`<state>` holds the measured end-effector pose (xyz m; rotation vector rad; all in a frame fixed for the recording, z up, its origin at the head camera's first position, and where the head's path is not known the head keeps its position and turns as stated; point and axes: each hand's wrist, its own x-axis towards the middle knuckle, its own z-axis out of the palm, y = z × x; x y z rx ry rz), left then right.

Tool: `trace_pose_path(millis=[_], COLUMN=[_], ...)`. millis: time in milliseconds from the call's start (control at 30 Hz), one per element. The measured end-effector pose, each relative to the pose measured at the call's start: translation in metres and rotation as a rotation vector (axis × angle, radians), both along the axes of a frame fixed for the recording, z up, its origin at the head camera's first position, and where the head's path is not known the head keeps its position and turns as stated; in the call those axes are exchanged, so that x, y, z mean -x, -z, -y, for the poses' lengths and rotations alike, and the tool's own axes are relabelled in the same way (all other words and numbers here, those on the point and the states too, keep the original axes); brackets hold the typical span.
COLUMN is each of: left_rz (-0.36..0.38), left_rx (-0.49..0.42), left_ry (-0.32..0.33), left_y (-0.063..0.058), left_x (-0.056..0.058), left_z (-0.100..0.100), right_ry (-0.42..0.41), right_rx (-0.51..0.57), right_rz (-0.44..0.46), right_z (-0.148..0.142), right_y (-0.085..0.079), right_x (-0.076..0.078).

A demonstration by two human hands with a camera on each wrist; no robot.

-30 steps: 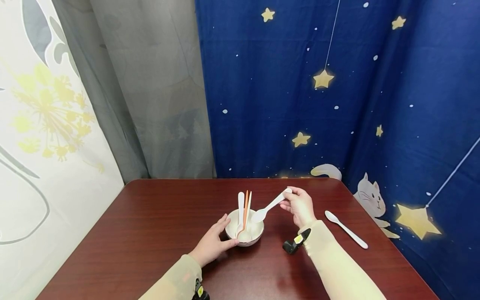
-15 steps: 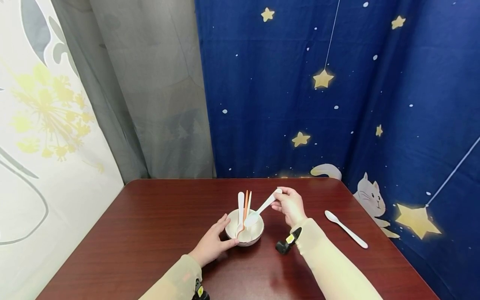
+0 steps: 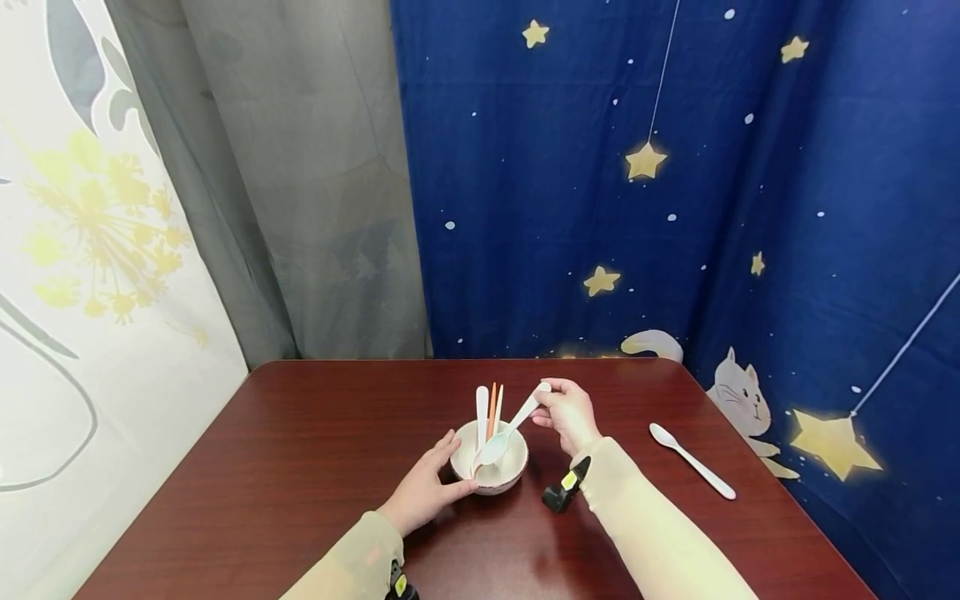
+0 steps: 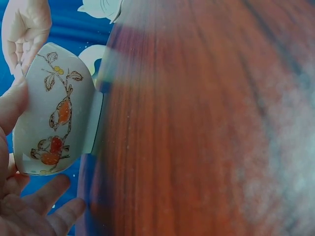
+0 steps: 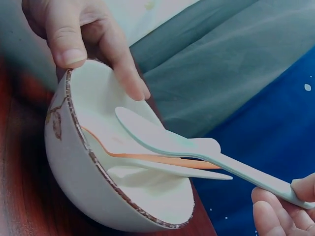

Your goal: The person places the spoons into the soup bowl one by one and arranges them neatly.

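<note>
My left hand (image 3: 423, 492) holds a white bowl (image 3: 517, 477) at its left side, thumb on the near rim and fingers spread along the wall. In the left wrist view the bowl (image 4: 39, 118) shows painted orange birds on a branch. Between thumb and fingers of my right hand (image 3: 568, 415) is the handle end of a white spoon (image 5: 162, 140), which slants down with its head over the bowl's inside. Leaning in the bowl are another white spoon (image 3: 482, 407), a thin orange utensil (image 5: 147, 158) and a slim white utensil (image 5: 197, 172); their lower ends are partly hidden.
One more white spoon (image 3: 693, 462) lies on the dark red wooden table (image 3: 315, 433), right of my right forearm. Beyond the table hang a grey curtain (image 3: 315, 208) and a blue star-patterned curtain (image 3: 540, 183).
My right hand has moved left with the spoon, bringing its head from the bowl's right rim to over the middle of the bowl. The left hand and bowl stay put.
</note>
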<state>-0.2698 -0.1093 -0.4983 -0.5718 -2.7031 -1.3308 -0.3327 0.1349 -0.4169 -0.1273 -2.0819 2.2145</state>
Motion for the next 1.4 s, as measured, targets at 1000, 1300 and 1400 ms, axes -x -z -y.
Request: trace_pose_path(millis=[1000, 1300, 1400], left_rz=[0.000, 0.000, -0.002], left_rx=[0.010, 0.004, 0.002], left_ry=[-0.005, -0.003, -0.004], left_y=[0.000, 0.002, 0.002], left_x=[0.001, 0.002, 0.001], left_z=[0.000, 0.000, 0.000], right_ry=[-0.111, -0.064, -0.067], right_rx=[-0.211, -0.271, -0.274], right_rz=[0.037, 0.032, 0.031], right_z=[0.016, 0.021, 0.022], right_y=[0.020, 0.027, 0.028], right_x=[0.016, 0.024, 0.026])
